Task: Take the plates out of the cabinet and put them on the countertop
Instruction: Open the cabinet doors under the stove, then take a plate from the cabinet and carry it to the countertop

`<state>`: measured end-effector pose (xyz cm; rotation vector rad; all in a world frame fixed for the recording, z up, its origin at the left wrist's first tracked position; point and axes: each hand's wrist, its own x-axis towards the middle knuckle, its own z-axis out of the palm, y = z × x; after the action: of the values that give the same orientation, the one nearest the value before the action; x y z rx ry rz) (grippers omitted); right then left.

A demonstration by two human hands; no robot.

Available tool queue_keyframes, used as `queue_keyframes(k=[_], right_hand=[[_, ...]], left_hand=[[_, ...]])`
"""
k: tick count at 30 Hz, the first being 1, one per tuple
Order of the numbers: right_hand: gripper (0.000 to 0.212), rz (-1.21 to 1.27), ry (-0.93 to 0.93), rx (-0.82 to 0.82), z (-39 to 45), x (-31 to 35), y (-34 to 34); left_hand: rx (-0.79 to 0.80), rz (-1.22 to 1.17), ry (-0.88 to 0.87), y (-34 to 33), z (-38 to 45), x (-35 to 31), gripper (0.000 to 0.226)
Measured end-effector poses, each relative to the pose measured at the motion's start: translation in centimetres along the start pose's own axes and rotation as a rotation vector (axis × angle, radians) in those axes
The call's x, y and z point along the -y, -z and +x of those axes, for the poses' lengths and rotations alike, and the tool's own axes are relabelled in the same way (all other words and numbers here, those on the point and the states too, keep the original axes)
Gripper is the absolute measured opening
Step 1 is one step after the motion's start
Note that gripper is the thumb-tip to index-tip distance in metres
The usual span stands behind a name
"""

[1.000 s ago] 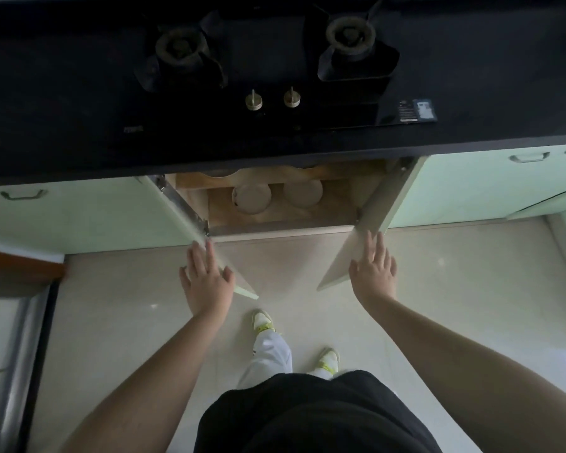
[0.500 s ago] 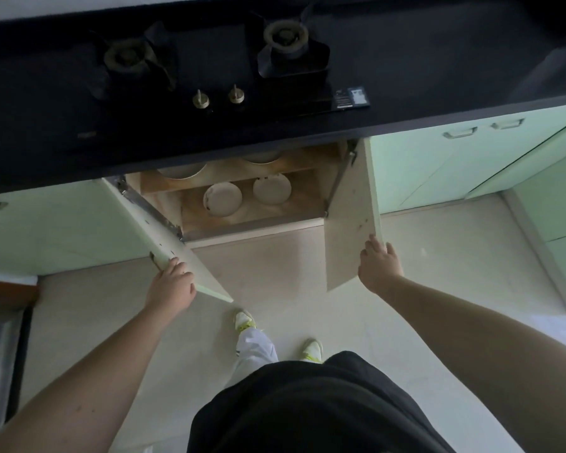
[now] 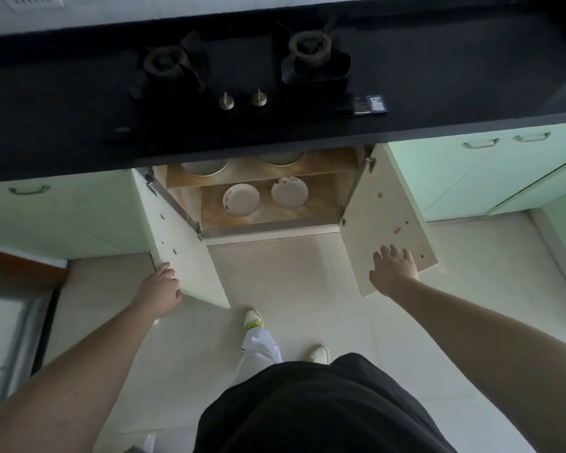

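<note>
Two white plates lie on the cabinet's bottom shelf, one on the left [image 3: 241, 199] and one on the right [image 3: 289, 192]. On the upper shelf the rims of two more dishes [image 3: 205, 167] show under the black countertop [image 3: 455, 93]. Both cabinet doors stand wide open. My left hand [image 3: 160, 291] grips the lower edge of the left door [image 3: 180, 253]. My right hand [image 3: 394, 269] lies with straight fingers against the inner face of the right door [image 3: 383, 217].
A gas hob [image 3: 242, 80] with two burners and two knobs sits on the countertop above the cabinet. Pale green cabinet fronts with metal handles [image 3: 477, 144] run to both sides. My feet stand on the tiled floor [image 3: 288, 273] before the cabinet.
Both doors have swung further outward under my hands. The right hand has gone from the door's edge to lying flat on its inner face. More of the plates shows.
</note>
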<state>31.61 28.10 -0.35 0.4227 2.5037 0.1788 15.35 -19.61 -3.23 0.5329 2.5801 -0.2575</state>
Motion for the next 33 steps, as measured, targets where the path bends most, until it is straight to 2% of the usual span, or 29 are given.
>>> queue_keyframes(k=[7, 13, 17, 21, 26, 33], right_hand=[[0.054, 0.037, 0.164, -0.114, 0.2, 6.0, 2.9], [0.058, 0.073, 0.243, -0.173, -0.2, 11.3, 5.5], [0.060, 0.101, 0.255, -0.190, -0.5, 14.7, 7.1], [0.062, 0.151, 0.228, -0.213, -0.6, 17.8, 8.7], [0.064, 0.197, 0.219, -0.328, -0.9, 20.8, 11.1], [0.068, 0.230, 0.167, -0.466, -2.0, 22.6, 13.8]], left_hand=[[0.041, 0.028, 0.141, -1.0, -4.5, 4.6, 0.040], [0.150, 0.095, 0.267, 0.0, -5.7, 8.7, 0.052], [0.164, 0.157, 0.289, 0.1, -6.2, 11.1, 0.050], [0.120, 0.274, 0.241, 0.4, -5.9, 11.4, 0.045], [-0.015, 0.189, 0.104, 2.4, -3.7, 9.8, 0.053], [-0.395, 0.042, -0.185, 7.1, -0.8, 5.4, 0.058]])
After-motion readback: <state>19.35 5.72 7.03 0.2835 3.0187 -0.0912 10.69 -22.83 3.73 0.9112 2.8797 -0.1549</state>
